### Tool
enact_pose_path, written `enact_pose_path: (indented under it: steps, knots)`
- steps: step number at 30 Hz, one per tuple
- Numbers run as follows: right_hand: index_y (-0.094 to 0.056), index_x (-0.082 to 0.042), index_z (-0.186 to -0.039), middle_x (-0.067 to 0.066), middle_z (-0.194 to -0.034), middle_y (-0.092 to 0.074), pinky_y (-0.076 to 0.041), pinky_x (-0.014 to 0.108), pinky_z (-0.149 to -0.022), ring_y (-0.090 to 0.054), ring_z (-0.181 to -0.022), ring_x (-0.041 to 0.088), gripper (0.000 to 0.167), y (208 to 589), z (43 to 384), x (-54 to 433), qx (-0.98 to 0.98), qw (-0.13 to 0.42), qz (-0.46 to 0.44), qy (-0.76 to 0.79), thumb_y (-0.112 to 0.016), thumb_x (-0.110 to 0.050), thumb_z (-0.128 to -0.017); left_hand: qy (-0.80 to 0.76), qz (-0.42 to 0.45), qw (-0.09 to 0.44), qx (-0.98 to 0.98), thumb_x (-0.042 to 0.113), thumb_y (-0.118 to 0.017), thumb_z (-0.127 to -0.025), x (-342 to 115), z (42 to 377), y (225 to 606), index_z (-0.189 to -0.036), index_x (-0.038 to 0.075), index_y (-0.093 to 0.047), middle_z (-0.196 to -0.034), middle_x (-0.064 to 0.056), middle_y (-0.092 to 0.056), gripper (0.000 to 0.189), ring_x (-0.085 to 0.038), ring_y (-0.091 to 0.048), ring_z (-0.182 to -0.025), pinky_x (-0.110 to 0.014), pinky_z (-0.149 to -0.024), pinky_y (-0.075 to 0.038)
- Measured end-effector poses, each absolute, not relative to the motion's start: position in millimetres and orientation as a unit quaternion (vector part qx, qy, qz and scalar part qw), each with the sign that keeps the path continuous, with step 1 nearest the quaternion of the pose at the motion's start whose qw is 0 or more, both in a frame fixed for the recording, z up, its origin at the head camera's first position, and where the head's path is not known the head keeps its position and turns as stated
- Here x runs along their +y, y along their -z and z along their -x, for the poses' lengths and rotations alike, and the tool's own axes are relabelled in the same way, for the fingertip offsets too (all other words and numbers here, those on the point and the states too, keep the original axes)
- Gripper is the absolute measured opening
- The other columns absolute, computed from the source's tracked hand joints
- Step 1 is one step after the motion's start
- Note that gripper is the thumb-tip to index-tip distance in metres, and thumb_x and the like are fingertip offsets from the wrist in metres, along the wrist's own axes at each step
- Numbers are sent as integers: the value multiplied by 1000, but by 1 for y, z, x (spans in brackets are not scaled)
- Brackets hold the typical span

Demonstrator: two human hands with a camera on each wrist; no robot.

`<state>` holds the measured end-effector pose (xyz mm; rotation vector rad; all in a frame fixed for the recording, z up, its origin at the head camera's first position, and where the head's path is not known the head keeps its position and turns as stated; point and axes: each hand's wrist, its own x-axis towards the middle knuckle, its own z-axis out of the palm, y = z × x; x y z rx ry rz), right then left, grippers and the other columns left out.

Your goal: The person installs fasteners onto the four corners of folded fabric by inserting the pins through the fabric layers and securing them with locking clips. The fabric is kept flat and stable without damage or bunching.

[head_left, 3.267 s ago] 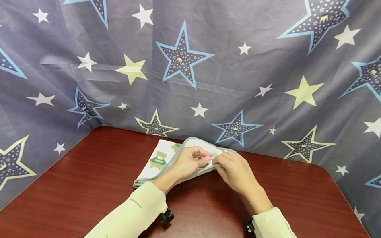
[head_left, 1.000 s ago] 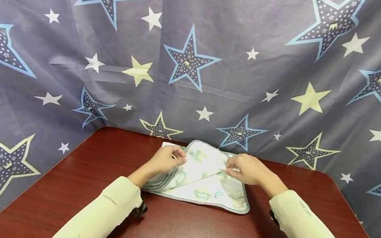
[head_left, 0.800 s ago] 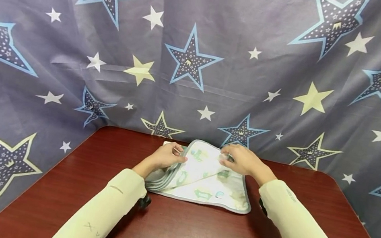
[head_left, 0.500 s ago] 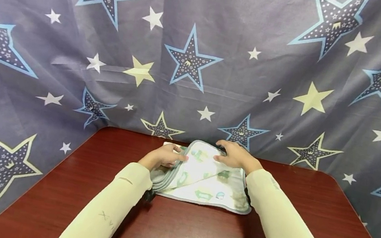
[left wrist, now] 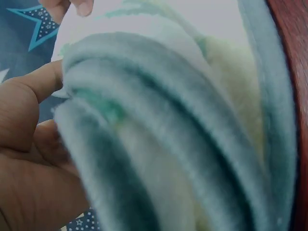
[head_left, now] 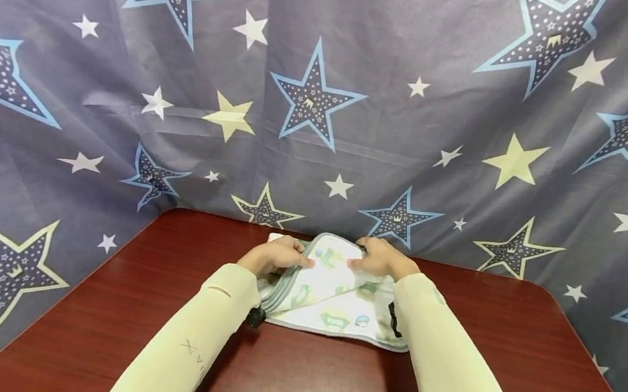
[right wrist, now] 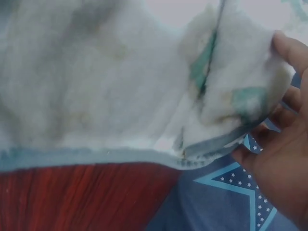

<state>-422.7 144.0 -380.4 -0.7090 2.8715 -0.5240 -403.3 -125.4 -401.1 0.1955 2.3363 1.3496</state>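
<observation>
A white printed cloth [head_left: 330,292] with grey-green binding and green and yellowish prints lies partly folded at the far middle of the table. My left hand [head_left: 282,253] is at its left side and pinches the stacked folded edges. In the left wrist view the thumb of that left hand [left wrist: 29,125] lies over the bound layers [left wrist: 159,96], and other fingers are behind them. My right hand [head_left: 382,259] grips the far right edge, thumb on top. In the right wrist view the right hand's [right wrist: 279,139] fingers reach under the bound edge, partly hidden by the cloth [right wrist: 120,86].
The dark red wooden table [head_left: 300,381] extends to the front and both sides. A grey-blue curtain [head_left: 317,176] with star prints hangs close behind its far edge and along both sides. A dark wrist device [head_left: 256,316] shows under the left sleeve.
The hands were together over the folded cloth, then parted. Its front right part now lies spread out. The right hand has moved left onto the far edge; the left grips the left layers.
</observation>
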Motion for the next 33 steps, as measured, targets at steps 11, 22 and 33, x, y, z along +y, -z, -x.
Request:
enact_pose_path:
  steps: [11, 22, 33]
  knots:
    - [-47, 1, -149, 21, -147, -53, -42, 49, -110, -50, -135, 38, 71, 380, 424, 150, 939, 81, 202, 267, -76, -30, -92, -517, -163, 149, 827, 9, -68, -97, -110, 395, 392, -113, 2, -66, -104, -10, -66, 18, -20, -60, -92, -33, -81, -47]
    - [-31, -5, -159, 18, -156, -44, -36, 52, -114, -42, -141, 36, 100, 371, 420, 170, 912, 129, 203, 331, -86, -34, -81, -573, -233, 120, 776, -2, -71, -92, -102, 386, 393, -106, 4, -63, -102, 1, -68, 17, -12, -59, -92, -28, -83, -46]
    - [-25, -7, -162, 24, -161, -32, -31, 57, -116, -27, -150, 41, 102, 378, 424, 184, 878, 158, 276, 357, -84, -4, -78, -537, -362, 130, 751, -15, -69, -84, -91, 377, 390, -102, 1, -58, -93, 2, -58, 26, -11, -55, -90, -25, -79, -46]
